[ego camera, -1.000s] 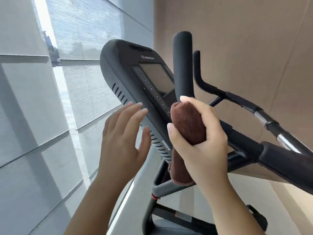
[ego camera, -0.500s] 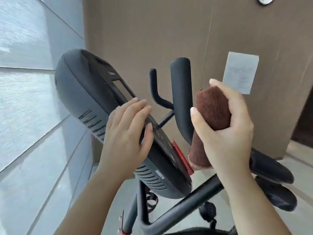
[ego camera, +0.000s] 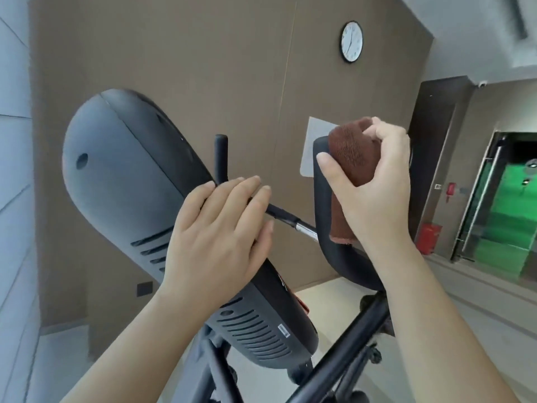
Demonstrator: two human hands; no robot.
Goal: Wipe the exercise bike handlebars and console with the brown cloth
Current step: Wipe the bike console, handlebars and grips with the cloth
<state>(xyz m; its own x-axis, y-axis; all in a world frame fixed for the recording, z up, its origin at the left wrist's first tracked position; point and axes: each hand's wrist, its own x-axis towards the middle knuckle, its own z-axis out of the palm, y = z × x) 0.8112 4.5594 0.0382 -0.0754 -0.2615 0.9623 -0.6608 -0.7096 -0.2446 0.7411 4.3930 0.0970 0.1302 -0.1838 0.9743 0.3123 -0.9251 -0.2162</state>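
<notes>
The dark grey console (ego camera: 122, 167) of the exercise bike fills the left middle, seen from its vented back. My left hand (ego camera: 218, 237) lies flat on the console's edge, fingers together and holding nothing. A thick black handlebar (ego camera: 325, 228) curves up at centre right. My right hand (ego camera: 374, 190) grips the brown cloth (ego camera: 351, 152), which wraps the top of that handlebar and hangs down behind it. A thinner black bar (ego camera: 221, 158) rises behind the console.
Black frame tubes (ego camera: 343, 353) cross below the console. A brown wall with a round clock (ego camera: 352, 41) and a white sheet (ego camera: 315, 141) stands behind. A dark door and a glass entrance (ego camera: 511, 205) lie to the right, with a red box (ego camera: 428, 238) on the floor.
My right hand has slid the brown cloth up from the middle of the handlebar to its top end. My left hand has come to rest on the console. The view has swung right.
</notes>
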